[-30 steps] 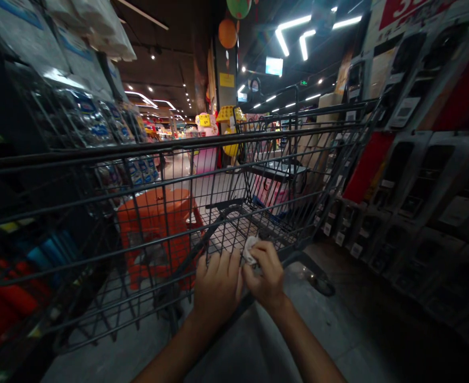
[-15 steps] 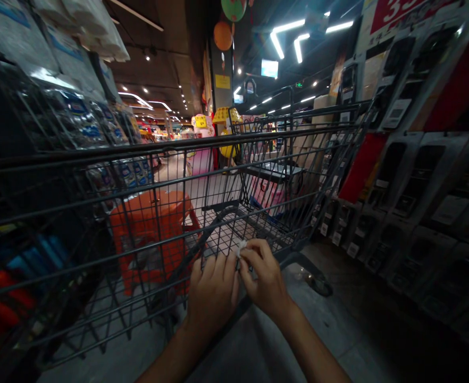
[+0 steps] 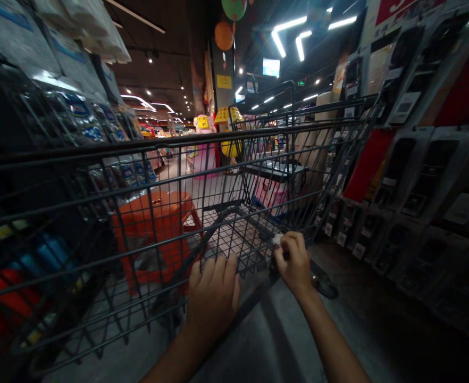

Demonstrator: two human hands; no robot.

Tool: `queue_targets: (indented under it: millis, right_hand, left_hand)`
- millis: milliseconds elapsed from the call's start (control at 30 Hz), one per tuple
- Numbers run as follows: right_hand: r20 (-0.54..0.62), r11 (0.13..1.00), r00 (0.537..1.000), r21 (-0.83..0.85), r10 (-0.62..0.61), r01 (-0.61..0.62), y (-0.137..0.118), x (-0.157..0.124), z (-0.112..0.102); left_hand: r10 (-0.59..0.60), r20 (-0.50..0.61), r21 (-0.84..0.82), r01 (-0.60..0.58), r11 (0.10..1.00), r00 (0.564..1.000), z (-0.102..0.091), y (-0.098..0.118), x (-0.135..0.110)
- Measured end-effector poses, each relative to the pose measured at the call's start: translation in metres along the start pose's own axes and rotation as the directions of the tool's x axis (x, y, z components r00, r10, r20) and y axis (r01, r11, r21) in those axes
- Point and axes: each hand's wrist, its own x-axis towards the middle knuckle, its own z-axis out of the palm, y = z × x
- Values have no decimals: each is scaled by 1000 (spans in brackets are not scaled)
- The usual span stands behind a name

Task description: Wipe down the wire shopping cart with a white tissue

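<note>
A dark wire shopping cart (image 3: 226,138) fills the view in a dim shop aisle. My left hand (image 3: 212,300) rests on the lower bar of the cart's near side, fingers curled over the wire. Further right on the same bar, my right hand (image 3: 296,263) is closed around a small white wad, perhaps a cloth or tissue (image 3: 277,240), pressed against the wire at the cart's lower corner.
An orange plastic stool (image 3: 155,229) stands behind the cart on the left. Shelves of packaged goods (image 3: 78,117) line the left side. A rack of hanging items (image 3: 418,159) lines the right. A second cart (image 3: 274,127) stands beyond. The grey floor (image 3: 274,340) lies below.
My right hand has slid to the right along the lower bar with the white wad, away from my left hand. The left hand has stayed where it was.
</note>
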Motion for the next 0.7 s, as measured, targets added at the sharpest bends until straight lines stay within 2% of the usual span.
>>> queue_targets:
  millis: [100, 233, 467, 600, 633, 700]
  right_hand:
    - [-94, 989, 984, -2, 149, -150, 20, 3, -4]
    - [-178, 952, 939, -30, 295, -305, 38, 7, -11]
    - [-343, 923, 871, -25, 352, -383, 37, 14, 1]
    - [-455, 867, 774, -9, 440, -498, 43, 17, 5]
    - [-464, 848, 756, -19, 462, -530, 45, 17, 5]
    - [-427, 821, 756, -52, 497, -569, 48, 16, 5]
  left_hand:
    - [-3, -13, 14, 3, 1000, 1000, -1, 2, 0]
    - [-22, 5, 18, 22, 1000, 1000, -3, 4, 1]
    - [-23, -14, 32, 23, 999, 1000, 2, 1, -2]
    - [-1, 4, 37, 1, 999, 1000, 0, -1, -3]
    - [3, 17, 38, -4, 999, 1000, -1, -1, -3]
    - [7, 29, 35, -8, 999, 1000, -3, -1, -3]
